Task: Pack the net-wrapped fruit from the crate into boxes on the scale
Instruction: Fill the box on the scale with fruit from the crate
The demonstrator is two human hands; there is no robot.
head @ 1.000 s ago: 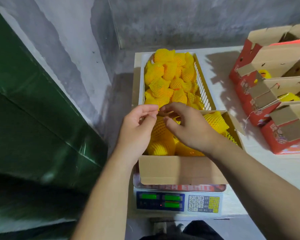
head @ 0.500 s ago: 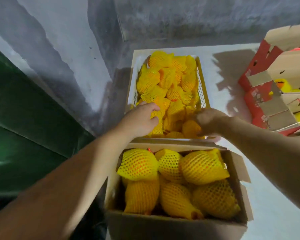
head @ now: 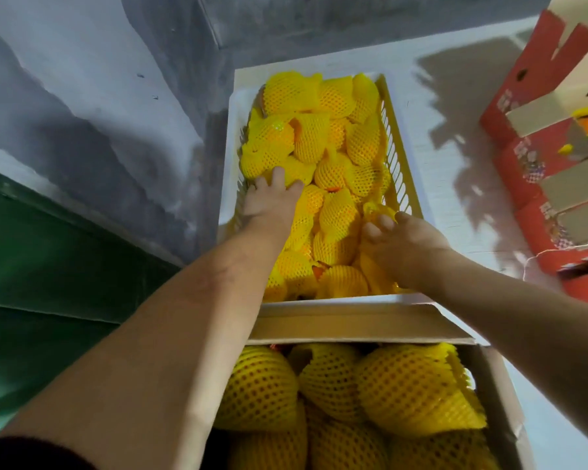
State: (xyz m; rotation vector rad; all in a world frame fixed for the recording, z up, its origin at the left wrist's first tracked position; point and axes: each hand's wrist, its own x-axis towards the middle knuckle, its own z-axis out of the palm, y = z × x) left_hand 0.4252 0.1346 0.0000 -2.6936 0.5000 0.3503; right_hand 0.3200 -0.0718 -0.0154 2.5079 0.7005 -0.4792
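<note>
Net-wrapped fruit (head: 323,184) fills the yellow crate (head: 396,144) in the upper middle of the frame, and more of it already sits in the open cardboard box (head: 353,325) at the lower middle (the scale itself is out of view).

The likely trouble from here is crowding. The box looks nearly full, so another fruit set on top could roll off or keep the flaps from closing. A loose net could also slide off if a fruit is lifted by the foam alone.

The left hand (head: 269,201) lies on the pile at the crate's left side, fingers (head: 279,176) spread over one fruit, touching it; whether they have closed round it I cannot tell. The right hand (head: 401,245) is at the crate's lower right, its fingers curled round a fruit (head: 375,210) by the crate wall, which looks held.
</note>
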